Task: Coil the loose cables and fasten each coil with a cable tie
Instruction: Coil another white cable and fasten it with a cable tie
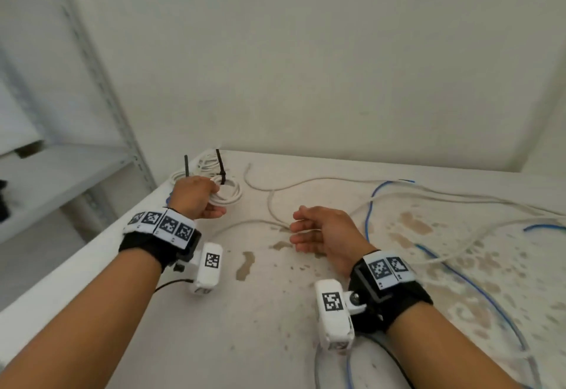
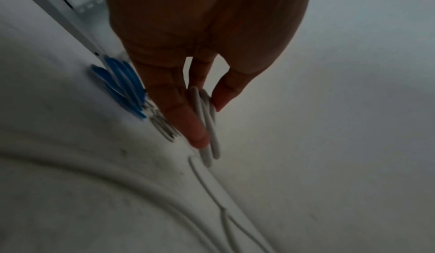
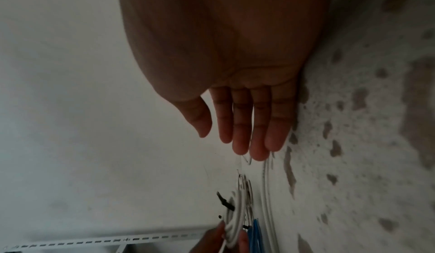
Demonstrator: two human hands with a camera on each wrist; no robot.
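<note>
White cable coil (image 1: 226, 192), several loops, black tie (image 1: 221, 171), left hand (image 1: 196, 197) gripping.

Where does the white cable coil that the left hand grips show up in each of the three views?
Head: the white coil lies at the table's far left corner, under the left hand.
Left wrist: centre of the picture, pinched between fingers and thumb.
Right wrist: bottom centre, beyond the open right hand.
Shared landmark: the blue coil beside it, seen in both wrist views; the head view shows only a sliver.
</note>
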